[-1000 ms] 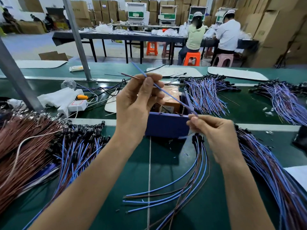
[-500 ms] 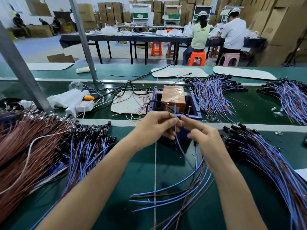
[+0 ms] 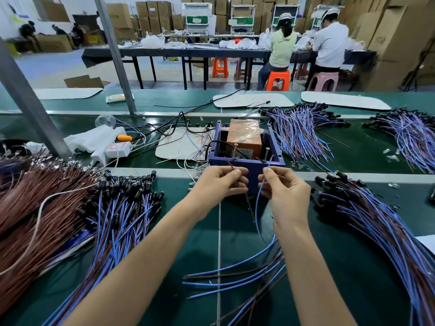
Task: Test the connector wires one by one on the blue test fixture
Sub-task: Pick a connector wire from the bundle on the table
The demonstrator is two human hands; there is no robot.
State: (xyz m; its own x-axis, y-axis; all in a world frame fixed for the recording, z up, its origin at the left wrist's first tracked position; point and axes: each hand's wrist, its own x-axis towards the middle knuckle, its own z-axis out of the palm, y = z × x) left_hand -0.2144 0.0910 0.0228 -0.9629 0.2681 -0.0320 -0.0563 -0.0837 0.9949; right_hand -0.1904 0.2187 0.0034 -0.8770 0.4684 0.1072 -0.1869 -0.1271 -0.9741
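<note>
**Seating Both Leads on the Fixture Posts**

At frame centre, the fingers of my left hand [image 3: 219, 184] pinch the brown lead [image 3: 249, 205]. Those of my right hand [image 3: 287, 194] pinch the blue lead [image 3: 257, 208]. Both sit just below the blue test fixture [image 3: 275, 142]. I should touch one tip to each post, keeping the tips apart. The fixture holds an orange-wrapped block [image 3: 244, 135] and two upright posts [image 3: 236, 149].

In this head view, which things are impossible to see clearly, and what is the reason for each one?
Head view, tips of the brown wire and blue wire at the blue test fixture: too small to tell contact.
Head view, fixture's lower front: hidden behind the left hand and right hand.
Head view, print on the orange block: too small.
Head view, black object: cut off by the right edge.
</note>
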